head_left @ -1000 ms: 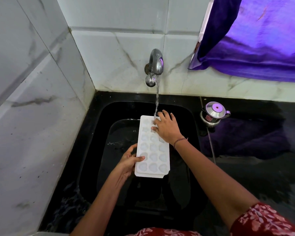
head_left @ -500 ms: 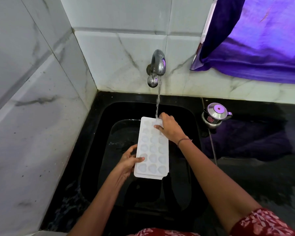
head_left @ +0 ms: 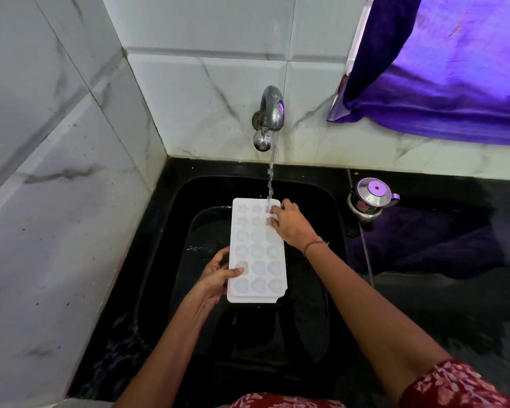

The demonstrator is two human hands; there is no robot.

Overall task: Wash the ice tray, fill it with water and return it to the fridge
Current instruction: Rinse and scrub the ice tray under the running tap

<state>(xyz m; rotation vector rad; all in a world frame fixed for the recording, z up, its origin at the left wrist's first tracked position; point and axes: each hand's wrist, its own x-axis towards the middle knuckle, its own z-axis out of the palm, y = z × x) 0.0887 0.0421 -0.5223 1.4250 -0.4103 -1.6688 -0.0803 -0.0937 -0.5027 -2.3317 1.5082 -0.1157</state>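
The ice tray is white, long & thin, w/ 3 cups across & 6 rows. The top cups look like stars; the lower ones are round or heart-like. The cups look wet & shiny. A 2nd white edge shows under its near end. It sits in the mid of the frame, held up over the black sink, long way pointing to the wall.

The left hand grips the tray's left edge near the btm end: thumb on top by a cup, fingers curled under. The right hand is at the tray's top right corner, fingers bent down onto the cups there. Can't tell if it grips or just rubs. A thin bracelet is on that wrist.

Water runs from the steel tap, upper mid, & lands on that top right corner, right by the fingers. A small steel pot w/ lid stands on the black counter at mid right. A purple curtain hangs upper right.
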